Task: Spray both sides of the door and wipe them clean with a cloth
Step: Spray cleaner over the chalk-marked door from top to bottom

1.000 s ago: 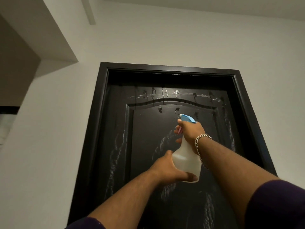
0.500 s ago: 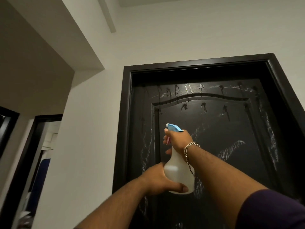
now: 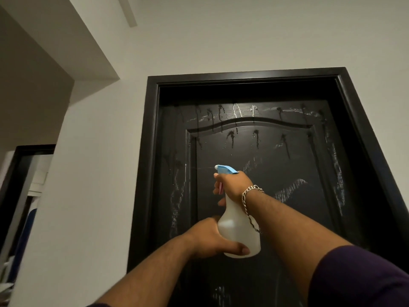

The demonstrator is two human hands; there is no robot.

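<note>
- At frame centre, right hand point(image 3: 234, 185) grips a spray bottle point(image 3: 239, 229) by its neck; left hand point(image 3: 212, 238) cups its base.
- Behind: wet, streaked black door point(image 3: 276, 165).
- Far left: another doorway point(image 3: 24, 185).

A pale wall point(image 3: 95, 173) fills the space to the left of and above the dark door frame point(image 3: 145, 165). At upper left a boxed ceiling step point(image 3: 73, 36) juts out, with a narrow white strip point(image 3: 129, 11) fixed to the ceiling beside it. At the far left a second dark-framed doorway point(image 3: 20, 173) stands open, something blue point(image 3: 24, 235) showing inside it, too blurred to tell what.
</note>
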